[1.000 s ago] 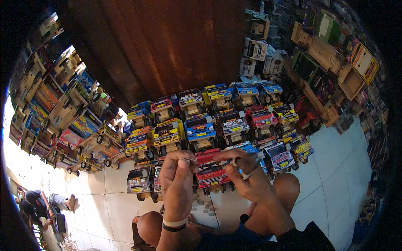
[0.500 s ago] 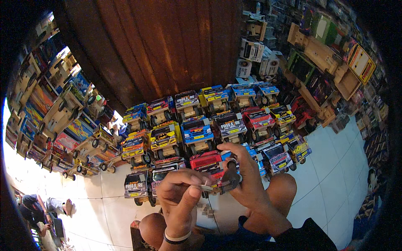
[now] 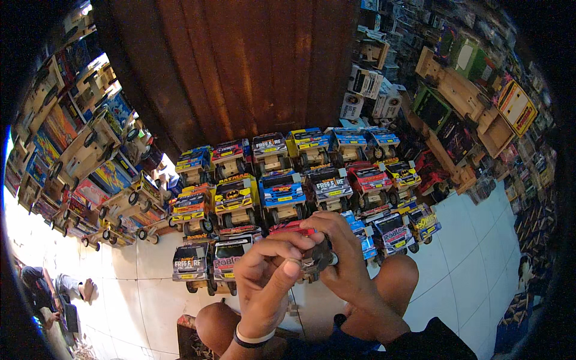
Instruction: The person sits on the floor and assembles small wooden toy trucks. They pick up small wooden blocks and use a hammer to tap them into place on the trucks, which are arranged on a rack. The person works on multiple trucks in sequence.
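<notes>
In front of my knees, both hands meet at the middle. My right hand (image 3: pixel 347 264) is closed round a dark, rounded object (image 3: pixel 317 258) whose exact kind does not show clearly. My left hand (image 3: pixel 269 279), with a white and dark band at its wrist, has thumb and fingers pinched together against the near side of that object. What lies between the left fingertips is hidden. Just behind the hands stand rows of toy trucks, among them a blue one (image 3: pixel 282 195), a yellow one (image 3: pixel 235 201) and a red one (image 3: pixel 291 228) partly covered by my fingers.
Wooden toy trucks (image 3: pixel 84 162) are stacked at the left. On the right, unfinished wooden truck bodies (image 3: pixel 465 87) lean near white boxes (image 3: pixel 384 99). A brown corrugated panel (image 3: pixel 240 66) rises behind the rows. Another person (image 3: pixel 45 294) sits at the lower left on the tiled floor (image 3: pixel 462 258).
My hands have come together; the dark object is now at the left fingertips. The thin pale piece seen in the left pinch before is now hidden.
</notes>
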`<state>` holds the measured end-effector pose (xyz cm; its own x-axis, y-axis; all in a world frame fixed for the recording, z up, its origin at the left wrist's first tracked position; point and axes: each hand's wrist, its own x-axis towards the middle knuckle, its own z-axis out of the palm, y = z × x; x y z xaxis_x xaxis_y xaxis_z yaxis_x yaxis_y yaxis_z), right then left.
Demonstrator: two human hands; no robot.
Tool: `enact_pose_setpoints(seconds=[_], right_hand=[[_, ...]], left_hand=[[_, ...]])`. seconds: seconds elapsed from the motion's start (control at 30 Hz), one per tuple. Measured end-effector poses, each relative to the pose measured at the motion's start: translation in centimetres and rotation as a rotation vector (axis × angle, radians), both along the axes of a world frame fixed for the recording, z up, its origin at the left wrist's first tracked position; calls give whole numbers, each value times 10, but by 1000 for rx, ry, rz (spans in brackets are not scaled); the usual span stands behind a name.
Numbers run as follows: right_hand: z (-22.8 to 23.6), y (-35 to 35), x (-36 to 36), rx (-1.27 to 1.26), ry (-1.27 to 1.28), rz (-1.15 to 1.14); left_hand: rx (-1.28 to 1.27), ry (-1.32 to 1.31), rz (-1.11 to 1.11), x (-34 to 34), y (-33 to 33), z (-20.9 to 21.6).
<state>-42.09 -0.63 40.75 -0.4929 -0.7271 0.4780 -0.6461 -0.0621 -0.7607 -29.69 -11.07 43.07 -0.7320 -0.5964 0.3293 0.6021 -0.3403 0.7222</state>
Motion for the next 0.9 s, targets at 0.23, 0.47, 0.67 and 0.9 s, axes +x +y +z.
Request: enact_pose_setpoints(seconds=[0.23, 0.47, 0.67, 0.9], right_hand=[[1, -1, 2, -36, 94, -68], [-6, 0, 4, 22, 325, -186], [-22, -14, 1, -160, 249, -134], [-26, -14, 3, -142, 234, -128]], left_hand=[[0, 23, -36, 4, 2, 3], [12, -8, -7, 8, 8, 4], [20, -28, 83, 12, 10, 5], [1, -24, 126, 11, 10, 5]])
